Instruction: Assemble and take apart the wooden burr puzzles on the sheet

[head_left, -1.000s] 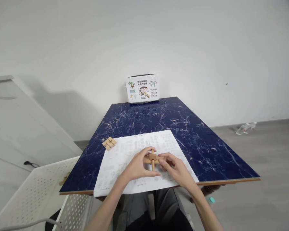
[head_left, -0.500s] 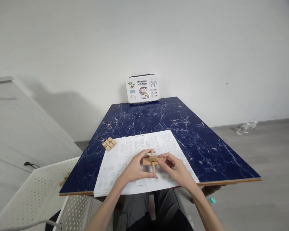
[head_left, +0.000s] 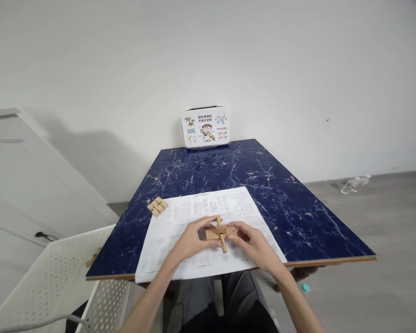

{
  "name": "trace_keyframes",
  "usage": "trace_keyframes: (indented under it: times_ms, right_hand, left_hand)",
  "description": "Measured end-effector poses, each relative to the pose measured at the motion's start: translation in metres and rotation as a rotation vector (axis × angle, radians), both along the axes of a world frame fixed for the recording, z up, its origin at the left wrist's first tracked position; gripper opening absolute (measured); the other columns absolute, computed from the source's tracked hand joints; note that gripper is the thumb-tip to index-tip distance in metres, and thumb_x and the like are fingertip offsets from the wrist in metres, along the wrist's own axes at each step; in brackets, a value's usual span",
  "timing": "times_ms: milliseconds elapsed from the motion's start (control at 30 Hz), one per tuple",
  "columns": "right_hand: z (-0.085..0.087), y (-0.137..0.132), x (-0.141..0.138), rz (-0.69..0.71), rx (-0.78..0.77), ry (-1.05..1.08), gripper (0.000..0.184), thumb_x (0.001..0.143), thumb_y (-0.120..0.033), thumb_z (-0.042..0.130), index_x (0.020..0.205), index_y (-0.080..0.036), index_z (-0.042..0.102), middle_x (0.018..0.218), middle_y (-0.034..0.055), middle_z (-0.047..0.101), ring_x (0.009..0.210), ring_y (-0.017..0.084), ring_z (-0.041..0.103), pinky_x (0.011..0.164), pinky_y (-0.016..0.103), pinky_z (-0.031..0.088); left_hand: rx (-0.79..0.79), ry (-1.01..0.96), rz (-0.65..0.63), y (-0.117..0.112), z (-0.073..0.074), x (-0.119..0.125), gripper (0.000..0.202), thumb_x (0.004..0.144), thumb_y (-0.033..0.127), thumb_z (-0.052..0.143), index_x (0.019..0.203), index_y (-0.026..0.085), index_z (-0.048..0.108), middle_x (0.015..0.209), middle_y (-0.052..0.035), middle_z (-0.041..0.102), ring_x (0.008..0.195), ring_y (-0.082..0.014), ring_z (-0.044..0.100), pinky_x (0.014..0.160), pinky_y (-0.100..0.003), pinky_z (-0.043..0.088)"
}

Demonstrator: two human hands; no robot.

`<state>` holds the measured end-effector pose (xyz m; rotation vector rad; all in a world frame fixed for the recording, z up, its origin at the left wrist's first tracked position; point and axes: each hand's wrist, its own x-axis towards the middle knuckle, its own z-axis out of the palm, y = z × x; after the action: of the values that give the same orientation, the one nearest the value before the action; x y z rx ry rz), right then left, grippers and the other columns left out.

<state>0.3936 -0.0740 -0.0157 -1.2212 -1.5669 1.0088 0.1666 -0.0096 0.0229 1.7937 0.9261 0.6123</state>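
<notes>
A white wall stands behind a dark blue marble-pattern table (head_left: 280,203) in the middle of the frame. On its near part lies a white printed paper sheet (head_left: 180,222). Above this sheet, at lower centre, the left hand (head_left: 190,241) and the right hand (head_left: 254,245) both pinch a small cross-shaped wooden puzzle (head_left: 220,232) from its two sides. A small stack of wooden pieces (head_left: 157,206) lies to the left, a white illustrated box (head_left: 205,127) at the far edge.

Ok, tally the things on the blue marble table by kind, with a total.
Tan wooden cross-shaped puzzle: 1
Cluster of tan wooden blocks: 1
White printed paper sheet: 1
White illustrated box: 1
Total: 4
</notes>
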Motion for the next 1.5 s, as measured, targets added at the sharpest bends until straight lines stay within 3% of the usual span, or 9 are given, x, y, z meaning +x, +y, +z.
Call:
trace_keyframes:
  times_ms: [200, 400, 600, 667, 1133, 1500]
  right_hand:
    - [0.001, 0.000, 0.001, 0.009, -0.019, 0.000, 0.037, 0.098, -0.047, 0.059, 0.124, -0.022, 0.066, 0.090, 0.0029, 0.070, 0.078, 0.020, 0.061, 0.073, 0.030, 0.047]
    - [-0.002, 0.001, 0.001, 0.004, -0.017, -0.002, 0.038, 0.097, -0.047, 0.060, 0.124, -0.022, 0.066, 0.093, 0.0035, 0.071, 0.078, 0.020, 0.062, 0.072, 0.031, 0.048]
    - [0.000, 0.000, -0.001, -0.024, 0.000, -0.017, 0.035, 0.097, -0.046, 0.060, 0.123, -0.022, 0.066, 0.082, 0.0007, 0.065, 0.073, 0.018, 0.058, 0.070, 0.030, 0.046]
    - [0.001, 0.000, -0.001, -0.022, 0.002, -0.011, 0.035, 0.097, -0.045, 0.060, 0.122, -0.021, 0.067, 0.081, 0.0006, 0.064, 0.073, 0.018, 0.058, 0.070, 0.029, 0.046]
    - [0.005, -0.002, 0.001, 0.009, -0.036, 0.049, 0.036, 0.096, -0.047, 0.063, 0.120, -0.022, 0.067, 0.089, 0.0026, 0.069, 0.077, 0.019, 0.059, 0.072, 0.030, 0.047]
    - [0.005, -0.002, 0.006, 0.044, -0.054, 0.140, 0.041, 0.093, -0.052, 0.068, 0.117, -0.020, 0.068, 0.082, 0.0013, 0.063, 0.078, 0.019, 0.059, 0.073, 0.030, 0.047]
  left_hand:
    - [0.023, 0.033, 0.023, -0.002, -0.001, 0.001, 0.063, 0.071, 0.044, 0.090, 0.127, 0.023, 0.070, 0.124, -0.0075, 0.075, 0.116, -0.0305, 0.068, 0.100, -0.041, 0.052]
    - [0.053, 0.025, 0.020, -0.002, -0.002, 0.000, 0.063, 0.073, 0.044, 0.089, 0.129, 0.024, 0.069, 0.128, -0.0078, 0.073, 0.120, -0.0317, 0.066, 0.106, -0.045, 0.050]
    - [0.159, 0.029, -0.058, -0.008, -0.002, 0.001, 0.104, 0.053, 0.046, 0.099, 0.145, 0.028, 0.054, 0.145, -0.0112, 0.061, 0.129, -0.0352, 0.060, 0.111, -0.052, 0.047]
    - [0.201, 0.062, -0.058, -0.010, -0.001, 0.001, 0.108, 0.052, 0.047, 0.099, 0.147, 0.030, 0.051, 0.146, -0.0112, 0.060, 0.130, -0.0354, 0.059, 0.112, -0.054, 0.046]
    - [0.273, 0.119, -0.057, -0.013, 0.001, 0.004, 0.096, 0.059, 0.047, 0.096, 0.141, 0.028, 0.051, 0.141, -0.0099, 0.063, 0.126, -0.0331, 0.062, 0.110, -0.051, 0.047]
    - [0.312, 0.123, -0.090, -0.015, 0.007, 0.007, 0.086, 0.059, 0.043, 0.094, 0.134, 0.028, 0.054, 0.129, -0.0073, 0.066, 0.113, -0.0301, 0.065, 0.101, -0.045, 0.052]
